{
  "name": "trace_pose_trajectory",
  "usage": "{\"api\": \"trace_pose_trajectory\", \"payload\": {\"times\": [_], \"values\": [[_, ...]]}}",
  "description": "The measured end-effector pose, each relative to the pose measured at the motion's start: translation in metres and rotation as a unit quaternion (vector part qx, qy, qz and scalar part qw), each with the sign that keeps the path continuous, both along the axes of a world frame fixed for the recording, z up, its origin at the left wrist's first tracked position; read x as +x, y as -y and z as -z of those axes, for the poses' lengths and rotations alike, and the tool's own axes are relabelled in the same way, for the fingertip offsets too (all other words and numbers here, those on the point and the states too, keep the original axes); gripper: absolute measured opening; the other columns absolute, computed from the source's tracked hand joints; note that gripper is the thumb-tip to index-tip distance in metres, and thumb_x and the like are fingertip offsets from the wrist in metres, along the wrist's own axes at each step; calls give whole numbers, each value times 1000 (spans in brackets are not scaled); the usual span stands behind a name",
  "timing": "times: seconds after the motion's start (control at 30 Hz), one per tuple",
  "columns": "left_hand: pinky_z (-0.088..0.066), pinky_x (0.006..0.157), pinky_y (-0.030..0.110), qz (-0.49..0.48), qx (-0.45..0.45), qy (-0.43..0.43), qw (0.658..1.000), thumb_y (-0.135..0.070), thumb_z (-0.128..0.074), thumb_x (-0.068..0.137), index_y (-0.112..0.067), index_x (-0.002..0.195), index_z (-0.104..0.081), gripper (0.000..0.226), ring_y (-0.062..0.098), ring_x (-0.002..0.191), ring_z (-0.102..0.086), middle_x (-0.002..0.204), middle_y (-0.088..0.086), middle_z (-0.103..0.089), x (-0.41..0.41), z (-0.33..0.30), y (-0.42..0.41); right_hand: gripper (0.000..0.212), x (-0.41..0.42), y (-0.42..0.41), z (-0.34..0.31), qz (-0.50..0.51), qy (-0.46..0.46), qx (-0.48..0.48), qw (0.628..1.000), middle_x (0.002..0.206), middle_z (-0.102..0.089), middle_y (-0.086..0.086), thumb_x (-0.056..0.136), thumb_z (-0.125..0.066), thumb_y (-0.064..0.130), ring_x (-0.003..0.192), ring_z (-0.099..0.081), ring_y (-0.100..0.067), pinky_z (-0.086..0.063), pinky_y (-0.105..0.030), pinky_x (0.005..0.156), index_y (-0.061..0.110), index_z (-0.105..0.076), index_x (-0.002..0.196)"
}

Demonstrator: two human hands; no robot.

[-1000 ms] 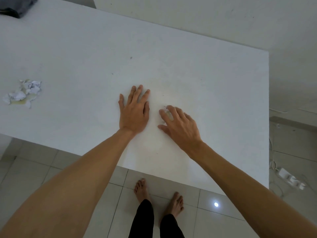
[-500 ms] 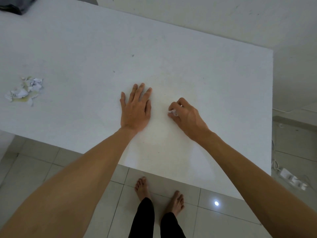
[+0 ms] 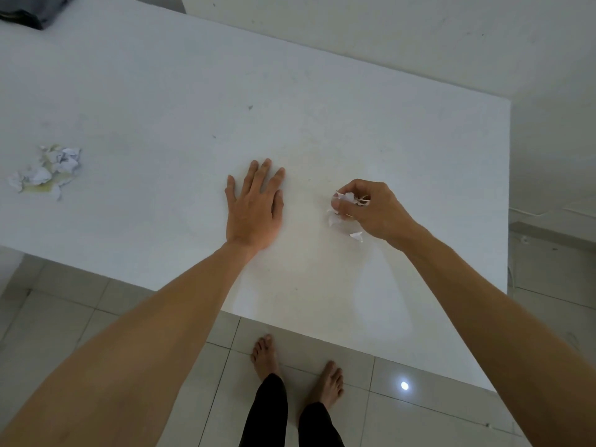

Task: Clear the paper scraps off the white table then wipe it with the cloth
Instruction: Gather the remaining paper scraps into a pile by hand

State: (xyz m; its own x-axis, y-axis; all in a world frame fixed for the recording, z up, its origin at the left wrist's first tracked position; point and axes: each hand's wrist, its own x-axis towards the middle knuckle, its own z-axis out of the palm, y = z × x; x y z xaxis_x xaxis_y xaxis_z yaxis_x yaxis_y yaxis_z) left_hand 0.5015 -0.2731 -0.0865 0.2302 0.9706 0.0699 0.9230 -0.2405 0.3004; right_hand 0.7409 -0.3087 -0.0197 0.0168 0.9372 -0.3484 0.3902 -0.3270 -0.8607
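Scraps (image 3: 346,204) of white paper are bunched in the curled fingers of the right hand (image 3: 371,209), lifted just above the white counter (image 3: 419,150) near its front right part; a few bits poke out below the fingers. The left hand (image 3: 254,204) lies flat on the counter, fingers straight, holding nothing. A second pile of scraps (image 3: 48,171) sits well apart at the counter's left side. A dark cloth (image 3: 35,9) lies at the far left corner.

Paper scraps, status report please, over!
Left hand flat on white table. Right hand pinching crumpled white paper scraps. Scrap pile waiting far left.
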Motion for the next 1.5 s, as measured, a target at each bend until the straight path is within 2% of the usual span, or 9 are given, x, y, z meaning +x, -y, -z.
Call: {"api": "trace_pose_trajectory", "payload": {"times": [0.07,0.17,0.3,0.43,0.63,0.87,1.0,1.23,1.5], "values": [[-10,121,57,1,-1,2,1000,-33,-29,105,-30,151,-37,47,18,154,-14,164,-3,-26,0,0,0,8,-1,0,-1,-2,46,21,999,87,-74,2,92,-75,20,69,-70,-6,-48,-9,66,13,-73,95],[-10,121,57,2,-2,0,1000,-33,-28,105,-30,152,-36,47,18,154,-14,164,-2,-26,-1,0,0,5,-2,1,-1,-41,124,48,990,88,-72,6,93,-72,17,63,-69,-7,-53,-17,65,16,-70,97],[-10,121,57,5,-1,0,1000,-34,-27,105,-29,152,-36,48,19,154,-14,164,-1,-26,-1,-2,0,16,-2,1,-1,-129,223,101,961,96,-69,7,93,-69,16,79,-64,-16,-53,-29,73,19,-67,109],[-9,122,57,3,-3,4,1000,-34,-27,106,-29,152,-36,48,18,154,-13,164,-2,-25,-1,-2,0,31,-4,2,7,-199,290,125,928,110,-61,0,95,-71,24,89,-60,-21,-45,-30,78,18,-66,125],[-9,122,57,5,-1,7,1000,-34,-27,106,-28,153,-36,48,18,154,-13,164,-1,-25,-1,-1,0,41,-9,11,17,-232,272,138,924,120,-49,2,87,-81,35,94,-59,-19,-49,-30,80,23,-65,122],[-8,122,57,7,-1,-1,1000,-34,-25,106,-29,153,-34,49,18,154,-12,164,-2,-25,-2,-1,0,10,-10,16,25,-226,264,197,917,103,-59,1,90,-77,13,76,-64,-18,-52,-26,68,13,-72,99],[-7,122,56,7,-3,4,1000,-34,-26,106,-29,153,-34,48,18,154,-12,164,-2,-24,-2,-2,0,12,-11,10,19,-232,287,178,912,94,-61,-1,90,-71,3,70,-60,-22,-37,-15,54,12,-71,98],[-9,122,57,8,-4,7,1000,-32,-28,105,-29,152,-36,47,18,154,-14,164,-2,-26,-2,0,-1,7,8,3,-14,-142,176,77,971,77,-72,8,92,-72,18,73,-69,-10,-54,-25,69,24,-71,87],[-7,122,56,6,-10,14,1000,-33,-27,105,-28,152,-36,48,17,154,-12,164,-2,-25,-1,-1,1,13,27,23,-6,-191,220,61,955,97,-69,3,97,-64,17,77,-67,-5,-58,-35,77,24,-74,103]]}}
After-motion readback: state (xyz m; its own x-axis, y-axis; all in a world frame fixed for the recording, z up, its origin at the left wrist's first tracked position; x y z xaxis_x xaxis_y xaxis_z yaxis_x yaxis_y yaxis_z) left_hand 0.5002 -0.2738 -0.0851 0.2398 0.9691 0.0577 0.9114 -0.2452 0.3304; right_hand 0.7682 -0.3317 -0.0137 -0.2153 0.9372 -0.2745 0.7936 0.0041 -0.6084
